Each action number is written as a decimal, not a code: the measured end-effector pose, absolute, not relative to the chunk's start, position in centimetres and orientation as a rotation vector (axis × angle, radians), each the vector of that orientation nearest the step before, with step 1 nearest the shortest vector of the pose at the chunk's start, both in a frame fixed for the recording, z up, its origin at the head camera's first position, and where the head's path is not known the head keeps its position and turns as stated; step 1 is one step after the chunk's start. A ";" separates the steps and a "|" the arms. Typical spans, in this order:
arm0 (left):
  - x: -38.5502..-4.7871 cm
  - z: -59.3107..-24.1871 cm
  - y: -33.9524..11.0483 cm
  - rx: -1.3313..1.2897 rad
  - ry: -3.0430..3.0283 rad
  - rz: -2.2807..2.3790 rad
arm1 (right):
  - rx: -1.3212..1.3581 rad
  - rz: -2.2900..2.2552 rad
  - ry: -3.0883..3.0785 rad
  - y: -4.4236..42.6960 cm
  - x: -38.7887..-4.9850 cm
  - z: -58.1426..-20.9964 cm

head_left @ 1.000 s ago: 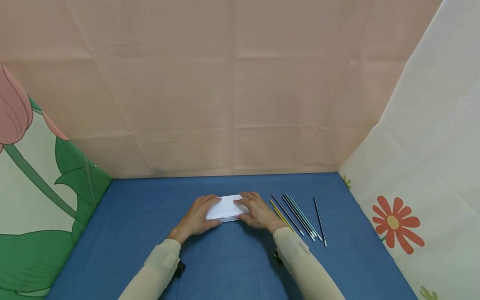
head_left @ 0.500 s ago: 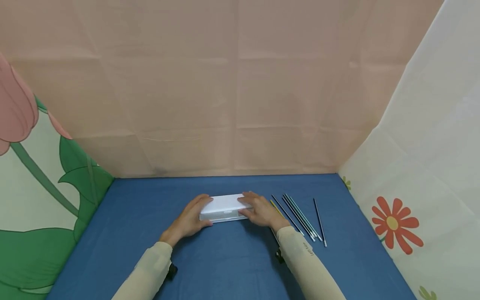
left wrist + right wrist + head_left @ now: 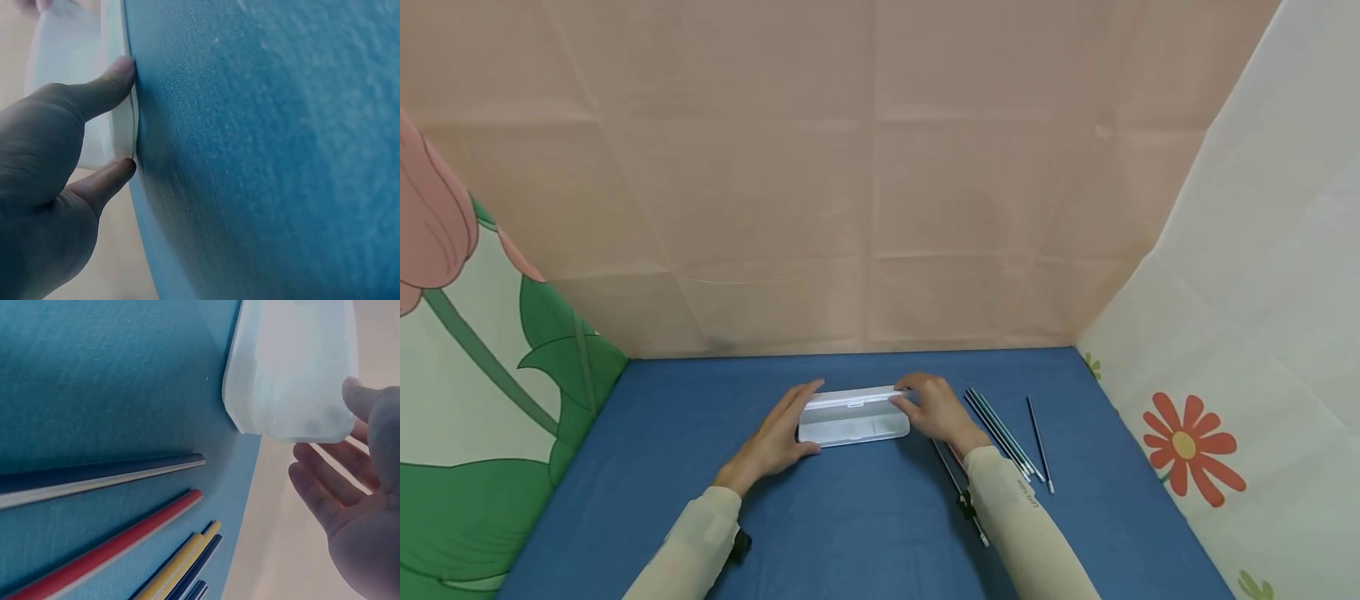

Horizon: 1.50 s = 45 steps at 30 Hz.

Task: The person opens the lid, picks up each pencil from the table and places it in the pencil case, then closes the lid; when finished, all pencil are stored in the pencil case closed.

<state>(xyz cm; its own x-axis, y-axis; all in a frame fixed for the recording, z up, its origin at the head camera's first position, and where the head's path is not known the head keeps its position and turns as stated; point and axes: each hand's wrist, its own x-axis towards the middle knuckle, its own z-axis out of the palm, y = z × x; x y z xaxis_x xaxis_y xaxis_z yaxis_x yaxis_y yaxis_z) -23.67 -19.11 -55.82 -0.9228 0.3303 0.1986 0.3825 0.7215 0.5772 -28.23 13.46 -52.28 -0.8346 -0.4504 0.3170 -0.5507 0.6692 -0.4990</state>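
Observation:
A translucent white pencil case (image 3: 853,430) lies on the blue cloth in the head view, its lid (image 3: 856,396) swung up along the far side and the inside showing. My left hand (image 3: 772,435) holds the case's left end, thumb at the front. In the left wrist view, the left thumb and a finger (image 3: 109,184) press along its rim. My right hand (image 3: 946,414) pinches the raised lid at its right end. Seen from the right wrist, the thumb is on the lid's inner side (image 3: 306,375), with the other fingers behind and below it.
Right of the case lie several teal and dark pencils (image 3: 1000,433), with one dark pencil (image 3: 1039,442) farther right. Another dark pencil (image 3: 951,468) lies beside the right wrist. A red pencil (image 3: 119,545) and yellow pencils (image 3: 172,569) appear in the right wrist view.
The case's lid has gone from closed to raised, tilting up and back with my right hand. My left hand has moved slightly left along with the case.

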 end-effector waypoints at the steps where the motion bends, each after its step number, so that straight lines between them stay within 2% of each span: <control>1: -23.7 -55.8 -19.1 -0.583 -2.843 -0.975 | 0.793 0.907 -2.704 13.4 -28.3 -52.3; 15: -23.9 -55.8 -18.9 -0.488 -2.851 -0.969 | 0.397 1.157 -2.515 11.8 -29.6 -52.3; 25: -24.1 -55.8 -19.2 -0.460 -2.836 -0.990 | 0.597 1.267 -2.551 12.1 -30.3 -53.6; 38: -24.4 -56.1 -19.4 -0.480 -2.842 -1.017 | 0.664 1.199 -2.901 12.8 -29.7 -54.7; 45: -24.5 -56.0 -19.6 -0.468 -2.955 -0.966 | 0.631 1.010 -3.079 13.0 -29.2 -55.3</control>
<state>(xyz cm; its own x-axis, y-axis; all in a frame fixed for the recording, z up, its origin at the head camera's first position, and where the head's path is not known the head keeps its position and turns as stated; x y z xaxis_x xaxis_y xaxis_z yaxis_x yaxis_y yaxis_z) -24.53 -19.57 -55.98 -0.9557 0.2804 0.0897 0.2792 0.7669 0.5779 -29.22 13.00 -55.33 -0.9148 -0.4027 -0.0324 -0.3053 0.7415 -0.5974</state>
